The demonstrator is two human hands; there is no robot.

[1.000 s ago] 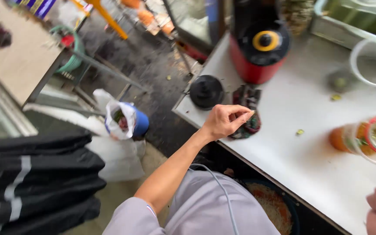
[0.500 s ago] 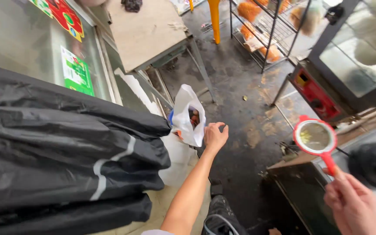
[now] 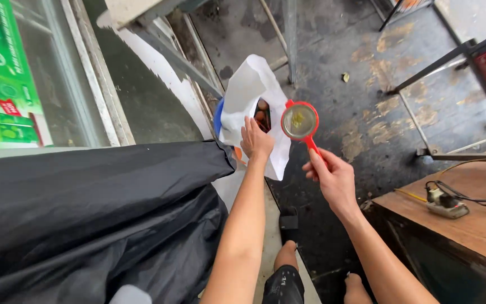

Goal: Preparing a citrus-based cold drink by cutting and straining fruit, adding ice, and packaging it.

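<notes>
So the left hand has its fingers bunched together on the rim of a white plastic bag, pinching the edge and holding the mouth open, though from up here I mostly see the back of the hand, so how tight that pinch is, can't really tell. Right past those fingertips, inside the opening, there's some brownish-orange stuff sitting in the bag. The right hand is curled shut around the red handle of a small round strainer, thumb and fingers wrapped on it, and the strainer's head pokes up and away from the knuckles so it sits just beside the left hand, right over the bag's mouth. There's a bit of yellowish residue in the mesh. Behind the bag, just off the left wrist side, a blue bin edge peeks out. Further out to the left of that arm is a big sheet of black plastic draped over something, and beyond it a glass cabinet with a green poster. Out past the right forearm there's a wooden counter with a power strip and black cable lying on it. The floor is dark, stained concrete.
</notes>
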